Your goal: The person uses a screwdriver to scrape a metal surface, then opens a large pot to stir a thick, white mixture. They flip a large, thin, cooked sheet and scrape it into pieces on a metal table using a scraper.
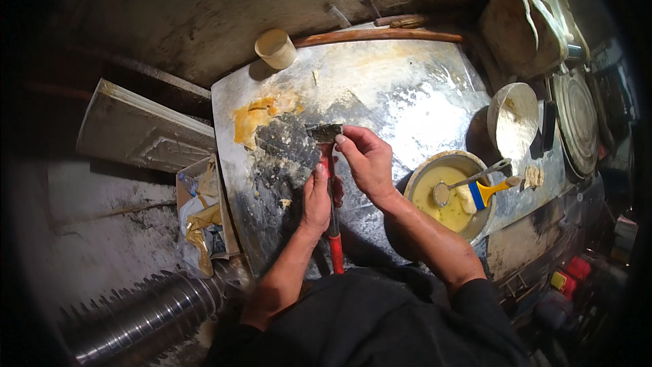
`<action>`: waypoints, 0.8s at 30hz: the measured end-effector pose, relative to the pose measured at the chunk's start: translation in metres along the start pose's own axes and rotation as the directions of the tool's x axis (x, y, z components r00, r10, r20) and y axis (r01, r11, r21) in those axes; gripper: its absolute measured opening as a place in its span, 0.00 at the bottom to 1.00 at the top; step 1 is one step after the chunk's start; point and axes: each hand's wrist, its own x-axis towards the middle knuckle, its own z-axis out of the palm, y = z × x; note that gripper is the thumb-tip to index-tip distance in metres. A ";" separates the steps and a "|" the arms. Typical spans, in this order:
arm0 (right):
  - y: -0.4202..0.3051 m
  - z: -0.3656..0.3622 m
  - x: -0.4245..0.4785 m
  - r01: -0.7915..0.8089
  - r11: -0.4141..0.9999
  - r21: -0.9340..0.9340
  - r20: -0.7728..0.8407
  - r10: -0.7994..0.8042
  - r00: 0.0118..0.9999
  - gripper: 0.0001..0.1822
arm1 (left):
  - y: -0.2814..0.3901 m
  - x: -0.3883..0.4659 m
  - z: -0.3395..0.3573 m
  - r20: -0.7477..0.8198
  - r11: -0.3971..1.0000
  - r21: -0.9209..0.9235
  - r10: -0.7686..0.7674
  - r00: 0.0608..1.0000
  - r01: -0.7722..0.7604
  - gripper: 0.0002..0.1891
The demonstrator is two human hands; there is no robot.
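Observation:
My left hand (317,199) is closed around the shaft of a long-handled scraper (335,250) with red parts and a dark, crusted blade (326,134). At the right end of that blade, my right hand (365,163) pinches the edge between thumb and fingers. The scraper is held over a worktable (351,69) whose top is dusted white. Left of the blade, a yellow-orange crust (252,121) clings to the tabletop beside a dark, flaky patch (280,140). Some of the scraper's shaft is hidden behind my left hand.
A pot (412,178) of yellow liquid holds a ladle (442,194) and a yellow-handled brush (489,191). Behind it tilts a floury bowl (514,112). A beige cup (276,50) and a wooden rod (377,35) line the back. Left are a box of plastic bags (204,221) and stacked metal rounds (147,318).

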 end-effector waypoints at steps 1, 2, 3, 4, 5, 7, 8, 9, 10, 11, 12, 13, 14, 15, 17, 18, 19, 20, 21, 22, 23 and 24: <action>0.001 -0.002 0.000 0.024 0.999 -0.046 0.006 -0.024 1.000 0.11 | 0.001 0.000 -0.001 0.014 1.000 -0.004 -0.022 1.000 0.022 0.28; 0.001 -0.003 -0.001 0.047 0.998 -0.053 0.002 -0.047 0.999 0.11 | 0.001 0.000 -0.002 0.046 0.999 -0.006 -0.034 0.998 0.035 0.29; 0.002 -0.004 -0.003 0.070 0.996 -0.059 -0.001 -0.070 0.998 0.11 | 0.001 -0.001 -0.002 0.050 0.999 -0.010 -0.049 0.998 0.050 0.29; 0.002 -0.004 -0.004 0.093 0.994 -0.066 -0.004 -0.093 0.996 0.11 | 0.001 -0.001 -0.002 0.054 0.998 -0.015 -0.064 0.996 0.065 0.28; 0.002 -0.005 -0.005 0.089 0.995 -0.055 -0.003 -0.089 0.996 0.11 | 0.002 -0.001 -0.002 0.058 0.997 -0.020 -0.079 0.995 0.080 0.28; 0.001 -0.005 -0.006 0.080 0.996 -0.035 0.001 -0.080 0.997 0.11 | 0.003 -0.002 -0.003 0.078 0.993 -0.041 -0.107 0.991 0.111 0.26; 0.001 -0.006 -0.007 0.084 0.995 -0.049 0.006 -0.084 0.996 0.11 | 0.004 -0.002 -0.004 0.088 0.991 -0.052 -0.121 0.989 0.126 0.26; 0.000 -0.007 -0.007 0.088 0.994 -0.065 0.009 -0.088 0.996 0.11 | 0.002 -0.001 -0.004 0.078 0.994 -0.028 -0.104 0.992 0.106 0.26; -0.001 -0.007 -0.008 0.093 0.992 -0.081 0.013 -0.092 0.996 0.11 | -0.003 0.000 -0.006 0.068 0.996 -0.004 -0.086 0.994 0.087 0.26; -0.004 -0.007 -0.009 0.127 0.986 -0.111 0.016 -0.126 0.992 0.10 | -0.006 0.000 -0.008 0.059 0.998 0.020 -0.068 0.996 0.067 0.26; -0.008 -0.007 -0.012 0.161 0.977 -0.141 0.021 -0.159 0.987 0.10 | -0.007 0.001 -0.008 0.068 0.999 0.014 -0.054 0.996 0.053 0.26; -0.012 -0.007 -0.014 0.194 0.966 -0.171 0.028 -0.192 0.981 0.10 | -0.007 0.002 -0.009 0.076 0.999 0.007 -0.039 0.996 0.039 0.26; -0.016 -0.007 -0.016 0.204 0.966 -0.160 0.027 -0.202 0.979 0.09 | -0.008 0.002 -0.010 0.084 1.000 0.001 -0.025 0.996 0.025 0.26; -0.019 -0.006 -0.018 0.197 0.969 -0.150 0.038 -0.194 0.980 0.09 | -0.010 0.002 -0.011 0.061 0.999 -0.019 -0.043 0.997 0.044 0.26; -0.022 -0.006 -0.021 0.184 0.974 -0.130 0.063 -0.177 0.982 0.09 | -0.013 -0.001 -0.013 0.015 0.995 -0.060 -0.079 0.997 0.080 0.26; -0.020 -0.007 -0.021 0.266 0.948 -0.174 0.089 -0.254 0.963 0.09 | -0.013 -0.003 -0.015 0.032 0.994 -0.064 -0.091 0.995 0.093 0.25; -0.020 -0.007 -0.023 0.223 0.966 -0.133 0.098 -0.211 0.973 0.09 | -0.012 -0.004 -0.017 0.050 0.992 -0.067 -0.103 0.993 0.106 0.25; -0.021 -0.006 -0.027 0.179 0.979 -0.093 0.109 -0.169 0.980 0.09 | -0.010 -0.006 -0.019 0.067 0.990 -0.069 -0.115 0.991 0.120 0.25; -0.021 -0.005 -0.029 0.134 0.989 -0.055 0.121 -0.127 0.984 0.09 | -0.008 -0.006 -0.020 0.082 0.993 -0.049 -0.106 0.991 0.110 0.25; -0.020 -0.006 -0.030 0.159 0.987 -0.031 0.134 -0.153 0.979 0.10 | -0.007 -0.006 -0.021 0.098 0.995 -0.028 -0.097 0.990 0.100 0.26; -0.020 -0.006 -0.032 0.153 0.988 -0.023 0.134 -0.148 0.980 0.09 | -0.005 -0.006 -0.022 0.114 0.996 -0.006 -0.088 0.990 0.090 0.26; -0.020 -0.007 -0.034 0.146 0.989 -0.015 0.136 -0.143 0.980 0.09 | -0.005 -0.006 -0.024 0.135 0.997 0.000 -0.080 0.988 0.081 0.26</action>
